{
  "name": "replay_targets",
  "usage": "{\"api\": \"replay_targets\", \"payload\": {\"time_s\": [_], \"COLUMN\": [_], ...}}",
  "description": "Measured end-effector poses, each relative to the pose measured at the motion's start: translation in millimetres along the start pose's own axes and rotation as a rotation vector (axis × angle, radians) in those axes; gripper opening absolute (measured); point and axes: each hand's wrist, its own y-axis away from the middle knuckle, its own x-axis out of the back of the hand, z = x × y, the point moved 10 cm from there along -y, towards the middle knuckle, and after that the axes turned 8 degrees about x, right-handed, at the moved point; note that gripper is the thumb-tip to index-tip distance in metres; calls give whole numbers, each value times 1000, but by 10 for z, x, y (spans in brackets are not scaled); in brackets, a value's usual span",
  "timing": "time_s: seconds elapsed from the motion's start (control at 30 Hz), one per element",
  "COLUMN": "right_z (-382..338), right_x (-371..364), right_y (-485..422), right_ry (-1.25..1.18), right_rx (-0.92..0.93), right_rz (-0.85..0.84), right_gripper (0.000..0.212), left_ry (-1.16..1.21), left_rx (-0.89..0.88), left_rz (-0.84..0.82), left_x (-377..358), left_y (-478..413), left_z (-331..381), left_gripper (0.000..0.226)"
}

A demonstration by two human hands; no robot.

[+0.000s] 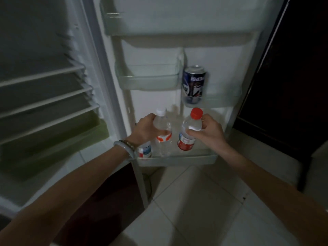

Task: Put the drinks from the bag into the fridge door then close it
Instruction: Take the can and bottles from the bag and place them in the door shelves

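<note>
- Head view: my left hand (147, 128) is wrapped around the shoulder of the white-capped bottle (162, 132), thumb across its front, fingers behind
- My right hand (211, 130) grasps the red-capped bottle (189, 132) just under the cap, thumb low on the near side, so the body hangs clear and I can steer its base
- I hold both high because the bottom door shelf (177, 159) has a raised front lip; gripping near the neck keeps my knuckles above it while the bases go down behind it
- Both bottles look upright or nearly so, with their lower ends at or inside the shelf; whether they rest on its floor I cannot tell, the lip hides that
- A third bottle (144, 150) with a red and blue label stands at the left end of the same shelf, partly behind my left wrist and bracelets (124, 146); it crowds the white-capped one, so I judge that side has little spare room
- A dark blue can (193, 84) sits in the small right-hand bin (221, 100) above, well clear of my hands
- The clear bin (147, 77) to its left holds nothing I can see
- The fridge door (213, 18) stands wide open; the bag is not in sight
</note>
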Motion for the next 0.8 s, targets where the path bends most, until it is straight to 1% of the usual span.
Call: {"api": "replay_targets", "payload": {"time_s": [0.1, 0.2, 0.33, 0.4, 0.53, 0.6, 0.73, 0.8], "right_z": [286, 512, 689, 748, 836, 896, 1004, 1053], "right_x": [-111, -309, -596, -721, -871, -922, -997, -1020], "right_y": [-202, -328, -412, -432, -457, -469, -482, -463], "right_ry": [6, -39, -68, -70, -68, -60, -33, -13], "right_rx": [-36, -63, -68, -71, -67, -80, -119, -135], "right_rz": [-29, -81, -149, -182, -230, -258, -293, -298], "right_gripper": [42, 40, 38, 37, 39, 38, 40, 41], "left_ry": [-21, 1, -2, 10, 58, 71, 59, 69], "left_rx": [44, 77, 60, 30, 74, 85, 96, 93], "left_rz": [44, 64, 103, 107, 76, 48, -6, 2], "left_x": [-172, -303, -402, -475, -624, -672, -784, -783], "left_y": [-145, -238, -241, -228, -249, -247, -261, -268], "left_z": [-45, -172, -250, -264, -460, -495, -577, -598], "left_gripper": [63, 61, 53, 48, 41, 44, 59, 59]}}
